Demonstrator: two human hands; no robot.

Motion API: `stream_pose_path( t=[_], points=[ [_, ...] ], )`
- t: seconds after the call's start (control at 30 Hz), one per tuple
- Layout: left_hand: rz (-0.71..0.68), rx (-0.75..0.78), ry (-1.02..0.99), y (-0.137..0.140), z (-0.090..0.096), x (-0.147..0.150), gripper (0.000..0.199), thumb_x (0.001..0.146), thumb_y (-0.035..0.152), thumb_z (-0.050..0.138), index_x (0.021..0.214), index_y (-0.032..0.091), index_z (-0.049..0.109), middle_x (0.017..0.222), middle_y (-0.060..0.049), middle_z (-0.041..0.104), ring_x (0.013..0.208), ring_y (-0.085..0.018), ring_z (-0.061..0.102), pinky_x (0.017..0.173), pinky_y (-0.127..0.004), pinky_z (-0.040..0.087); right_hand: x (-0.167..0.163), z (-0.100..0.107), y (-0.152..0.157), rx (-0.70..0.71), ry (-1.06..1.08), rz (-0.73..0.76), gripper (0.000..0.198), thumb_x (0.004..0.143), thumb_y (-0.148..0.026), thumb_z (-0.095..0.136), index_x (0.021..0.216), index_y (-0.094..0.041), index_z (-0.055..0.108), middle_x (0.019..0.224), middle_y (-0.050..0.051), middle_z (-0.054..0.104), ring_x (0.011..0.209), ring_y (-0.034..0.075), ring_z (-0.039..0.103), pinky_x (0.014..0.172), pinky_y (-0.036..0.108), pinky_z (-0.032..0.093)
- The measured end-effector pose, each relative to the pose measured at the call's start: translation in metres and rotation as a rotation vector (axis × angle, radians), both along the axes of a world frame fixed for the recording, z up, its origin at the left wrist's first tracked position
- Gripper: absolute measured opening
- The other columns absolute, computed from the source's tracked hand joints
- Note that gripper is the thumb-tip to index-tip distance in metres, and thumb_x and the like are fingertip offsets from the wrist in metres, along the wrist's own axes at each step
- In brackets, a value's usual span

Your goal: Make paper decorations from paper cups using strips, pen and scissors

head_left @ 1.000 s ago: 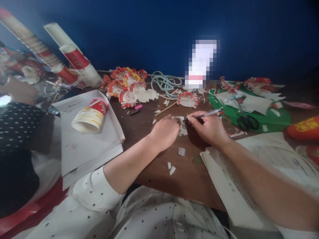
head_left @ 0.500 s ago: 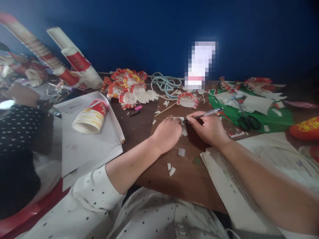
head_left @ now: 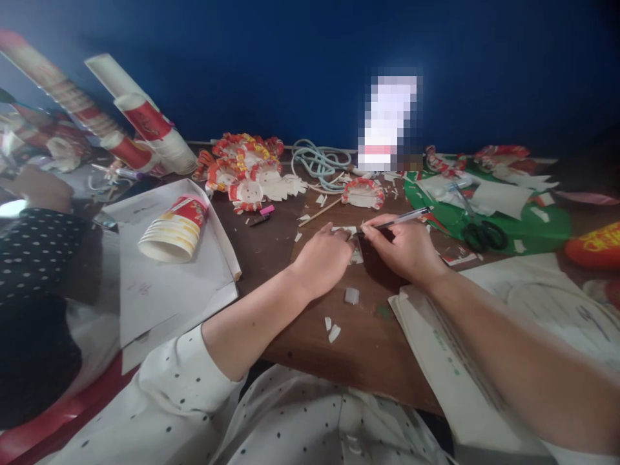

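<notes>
My right hand (head_left: 404,248) grips a pen (head_left: 409,215) with a clear barrel and dark end. Its tip is down by the edge of a small piece of white paper (head_left: 357,253). My left hand (head_left: 323,258), fingers bent, presses that piece against the brown table (head_left: 310,336) and covers much of it. Both hands are close together, almost meeting over the paper. Just nearer to me lie a small pale block (head_left: 351,296) and a couple of white paper scraps (head_left: 334,332). A thin wooden stick (head_left: 320,212) lies beyond my left hand.
On the left, stacked paper cups (head_left: 175,229) lie in a white box lid (head_left: 145,297), beside a co-worker's dotted sleeve (head_left: 39,252). Paper-cup figures (head_left: 249,168) and a pale blue cord (head_left: 322,161) are behind. Scissors (head_left: 479,236) rest on green sheet (head_left: 542,226); papers (head_left: 542,290) at right.
Both hands keep nearly the same place, the pen still at the paper. The whole view has shifted very slightly.
</notes>
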State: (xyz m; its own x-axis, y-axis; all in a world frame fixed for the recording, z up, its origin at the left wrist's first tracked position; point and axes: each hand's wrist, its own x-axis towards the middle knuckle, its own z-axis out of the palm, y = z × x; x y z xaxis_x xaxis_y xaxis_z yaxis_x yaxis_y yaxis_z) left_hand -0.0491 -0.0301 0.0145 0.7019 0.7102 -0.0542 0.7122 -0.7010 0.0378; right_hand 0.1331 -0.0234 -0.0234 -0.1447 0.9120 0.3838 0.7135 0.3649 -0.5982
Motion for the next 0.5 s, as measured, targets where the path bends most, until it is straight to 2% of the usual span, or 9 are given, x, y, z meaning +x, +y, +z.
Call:
stream_pose_path(
  t=[0.23, 0.5],
  points=[
    [-0.009, -0.024, 0.027, 0.0002, 0.0015, -0.0009, 0.040, 0.095, 0.008, 0.041, 0.128, 0.011, 0.062, 0.132, -0.015, 0.064, 0.119, -0.021, 0.062, 0.117, -0.040, 0.033, 0.0010, -0.0009, 0.0001, 0.018, -0.019, 0.000, 0.025, 0.090, -0.036, 0.057, 0.088, -0.020, 0.075, 0.093, 0.007, 0.078, 0.087, 0.025, 0.072, 0.080, 0.036, 0.054],
    [-0.004, -0.015, 0.001, 0.0005, 0.0000, -0.0022, 0.039, 0.095, 0.008, 0.042, 0.127, 0.011, 0.063, 0.133, -0.015, 0.064, 0.120, -0.021, 0.062, 0.116, -0.039, 0.035, 0.0009, 0.0038, -0.0014, 0.001, -0.035, -0.014, 0.025, 0.089, -0.037, 0.056, 0.087, -0.021, 0.075, 0.092, 0.007, 0.078, 0.087, 0.026, 0.072, 0.079, 0.036, 0.055]
  ],
)
